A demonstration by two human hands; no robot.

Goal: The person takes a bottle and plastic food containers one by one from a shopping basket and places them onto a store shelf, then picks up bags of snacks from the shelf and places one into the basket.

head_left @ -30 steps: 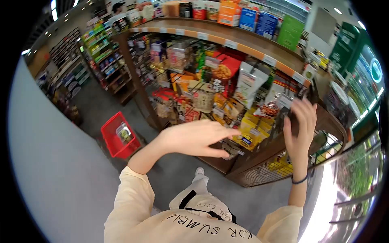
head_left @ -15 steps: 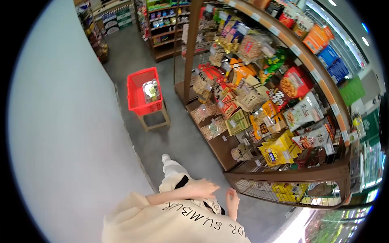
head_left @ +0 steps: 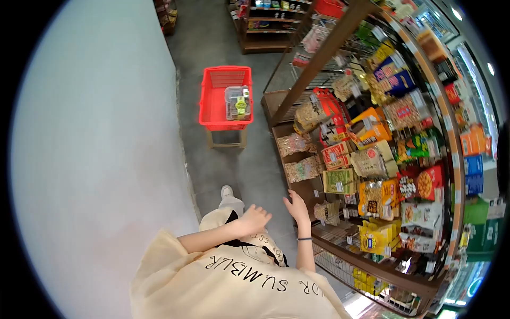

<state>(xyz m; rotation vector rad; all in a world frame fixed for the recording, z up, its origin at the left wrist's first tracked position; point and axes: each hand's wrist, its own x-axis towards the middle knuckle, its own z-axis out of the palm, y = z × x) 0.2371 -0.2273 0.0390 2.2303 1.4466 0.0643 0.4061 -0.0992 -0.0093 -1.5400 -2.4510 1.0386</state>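
My left hand (head_left: 254, 220) is in front of my body, fingers slightly bent and apart, holding nothing. To its right, my right hand (head_left: 297, 207) is raised near the lower shelf edge with thumb and fingers apart, also holding nothing. The two hands do not touch. Ahead on the floor, a red basket (head_left: 214, 104) rests on a small stool (head_left: 227, 139). Inside its right half lies a clear plastic container (head_left: 237, 103) with a green label.
On the right stands a brown shelf unit (head_left: 340, 58) hung with snack bags, among them a yellow bag (head_left: 374, 237). A pale wall (head_left: 106, 133) runs along the left. Another shelf (head_left: 268, 38) stands beyond the basket, and grey floor (head_left: 204, 170) lies between.
The view has turned from the snack shelf toward the aisle, so the basket appears nearer the centre. My hands have dropped from in front of the shelf to near my body.
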